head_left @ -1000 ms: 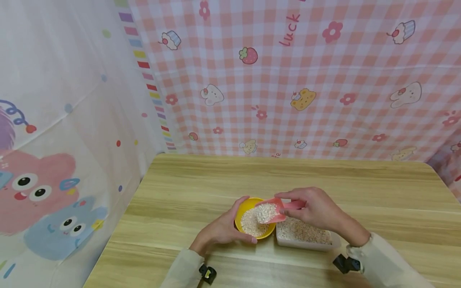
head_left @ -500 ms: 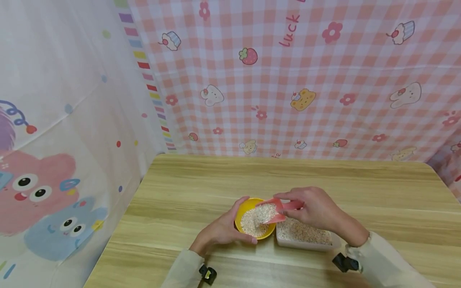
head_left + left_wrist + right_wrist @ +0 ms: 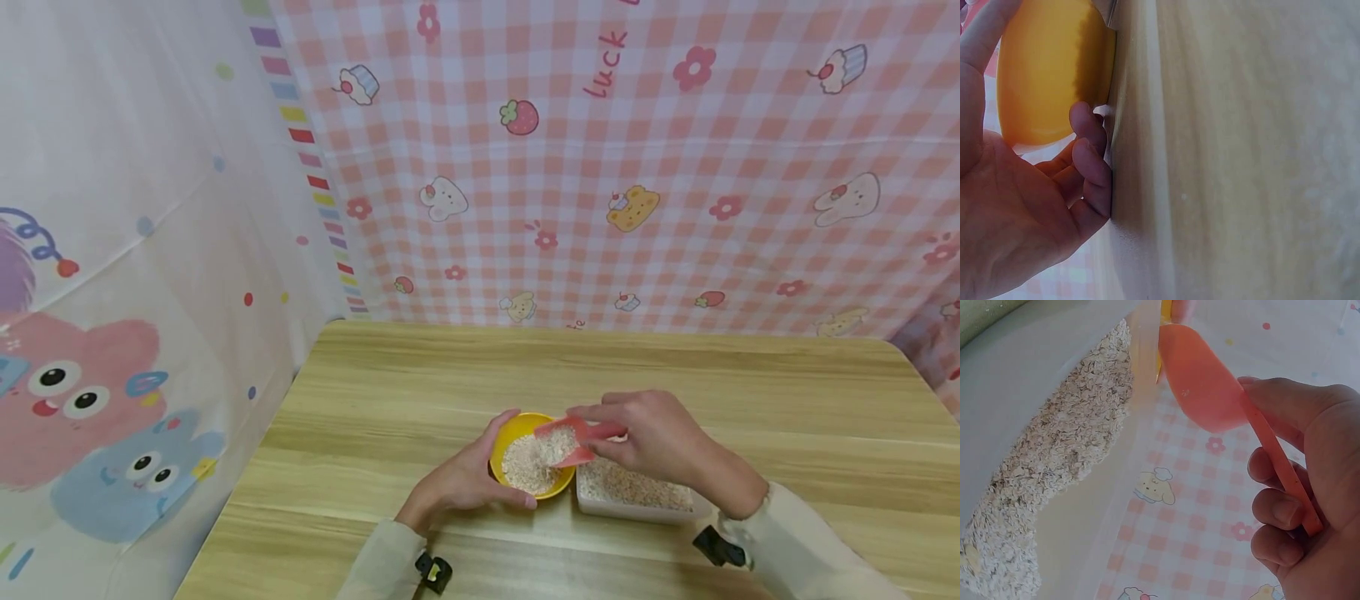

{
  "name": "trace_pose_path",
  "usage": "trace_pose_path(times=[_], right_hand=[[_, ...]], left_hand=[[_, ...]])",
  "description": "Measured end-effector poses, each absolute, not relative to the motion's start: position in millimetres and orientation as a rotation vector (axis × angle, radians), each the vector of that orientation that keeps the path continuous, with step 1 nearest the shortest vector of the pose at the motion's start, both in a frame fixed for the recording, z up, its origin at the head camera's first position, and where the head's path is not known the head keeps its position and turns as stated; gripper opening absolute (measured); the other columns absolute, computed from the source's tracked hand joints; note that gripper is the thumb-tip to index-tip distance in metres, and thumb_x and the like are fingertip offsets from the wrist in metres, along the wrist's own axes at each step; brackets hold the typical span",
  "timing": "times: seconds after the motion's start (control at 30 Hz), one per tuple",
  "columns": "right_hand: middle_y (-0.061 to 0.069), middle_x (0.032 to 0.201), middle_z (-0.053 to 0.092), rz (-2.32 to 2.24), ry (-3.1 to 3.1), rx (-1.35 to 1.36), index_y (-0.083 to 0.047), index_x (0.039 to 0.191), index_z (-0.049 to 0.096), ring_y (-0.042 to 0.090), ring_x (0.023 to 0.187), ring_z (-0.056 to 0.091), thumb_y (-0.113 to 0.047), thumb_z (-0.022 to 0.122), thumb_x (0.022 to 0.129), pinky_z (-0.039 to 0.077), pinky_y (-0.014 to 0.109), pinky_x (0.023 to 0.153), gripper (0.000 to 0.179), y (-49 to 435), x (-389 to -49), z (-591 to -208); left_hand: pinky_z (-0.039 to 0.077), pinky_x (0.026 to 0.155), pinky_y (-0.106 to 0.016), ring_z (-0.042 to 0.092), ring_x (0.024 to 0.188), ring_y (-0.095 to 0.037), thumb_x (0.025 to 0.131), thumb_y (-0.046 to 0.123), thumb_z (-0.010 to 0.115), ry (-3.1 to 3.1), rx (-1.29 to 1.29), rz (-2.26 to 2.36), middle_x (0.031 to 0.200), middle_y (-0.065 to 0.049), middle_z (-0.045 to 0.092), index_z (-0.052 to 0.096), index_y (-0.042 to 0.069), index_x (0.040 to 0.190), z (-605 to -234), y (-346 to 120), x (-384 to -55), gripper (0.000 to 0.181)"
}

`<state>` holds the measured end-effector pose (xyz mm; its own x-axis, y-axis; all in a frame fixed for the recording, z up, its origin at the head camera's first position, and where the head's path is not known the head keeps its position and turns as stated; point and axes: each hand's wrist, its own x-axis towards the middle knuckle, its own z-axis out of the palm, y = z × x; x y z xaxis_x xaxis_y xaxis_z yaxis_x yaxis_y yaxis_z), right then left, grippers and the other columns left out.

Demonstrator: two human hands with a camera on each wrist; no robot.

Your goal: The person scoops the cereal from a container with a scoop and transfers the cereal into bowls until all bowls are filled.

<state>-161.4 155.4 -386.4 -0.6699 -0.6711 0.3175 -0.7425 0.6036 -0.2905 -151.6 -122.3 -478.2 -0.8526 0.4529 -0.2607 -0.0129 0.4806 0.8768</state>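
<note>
My left hand [image 3: 476, 475] cups a yellow bowl [image 3: 513, 429] from its left side, thumb along the near rim and fingers round the far side. Rolled oats lie inside the bowl. In the left wrist view, the bowl's outer wall [image 3: 1044, 69] stands low at the table, with curled fingers beside it. Between the fingers and thumb of my right hand [image 3: 660, 442] is the handle of a pink scoop [image 3: 579, 455]. The scoop hangs over the bowl's right part, tilted down to the left, with oats at its mouth. The right wrist view shows the scoop's underside [image 3: 1204, 381].
A translucent plastic box [image 3: 637, 510] of oats [image 3: 637, 485] stands just right of the bowl, under my right hand. The wooden table [image 3: 420, 367] reaches back to a pink checked cloth [image 3: 480, 233]. A printed white cloth [image 3: 187, 275] hangs on the left.
My right hand has tipped the scoop further, and oats slide from it into the bowl. Less oats remain in the scoop. My left hand keeps its place on the bowl.
</note>
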Motion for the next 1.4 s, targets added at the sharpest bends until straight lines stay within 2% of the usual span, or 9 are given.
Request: trace_pose_path(times=[0.37,0.67,1.0,1.4], right_hand=[[-0.014,0.064,0.048,0.51,-2.628,1.202,-0.02,0.114,0.076,-0.004,0.052,0.031,-0.026,0.082,0.08,0.027,0.016,0.047,0.035,155.6,-160.3,-383.8],[-0.012,0.068,0.053,0.381,-2.561,1.238,-0.023,0.113,0.076,-0.002,0.053,0.035,-0.029,0.085,0.077,0.03,0.016,0.048,0.037,152.2,-157.5,-381.6],[-0.011,0.064,0.047,0.246,-2.377,1.295,-0.024,0.106,0.077,0.0,0.051,0.034,-0.026,0.088,0.072,0.025,0.016,0.046,0.035,148.9,-154.0,-379.7],[-0.011,0.063,0.047,0.352,-2.441,1.244,-0.023,0.109,0.077,-0.003,0.052,0.032,-0.027,0.085,0.076,0.025,0.015,0.046,0.034,156.7,-154.8,-380.2]], left_hand=[[0.026,0.114,-0.059,0.04,0.134,-0.027,0.07,0.04,0.09,2.266,0.346,1.354,0.154,0.0,0.039,0.015,0.038,0.156,-478.0,-121.7,-151.6,0.115],[0.026,0.115,-0.058,0.041,0.133,-0.026,0.07,0.041,0.09,2.262,0.34,1.36,0.153,0.001,0.039,0.016,0.038,0.156,-477.7,-121.6,-151.6,0.114],[0.025,0.115,-0.057,0.04,0.134,-0.026,0.068,0.041,0.091,2.259,0.324,1.365,0.153,0.001,0.04,0.016,0.039,0.156,-478.2,-121.3,-151.5,0.115],[0.026,0.115,-0.057,0.041,0.135,-0.027,0.07,0.039,0.09,2.279,0.357,1.348,0.153,-0.001,0.04,0.015,0.039,0.156,-479.5,-121.8,-151.3,0.115]])
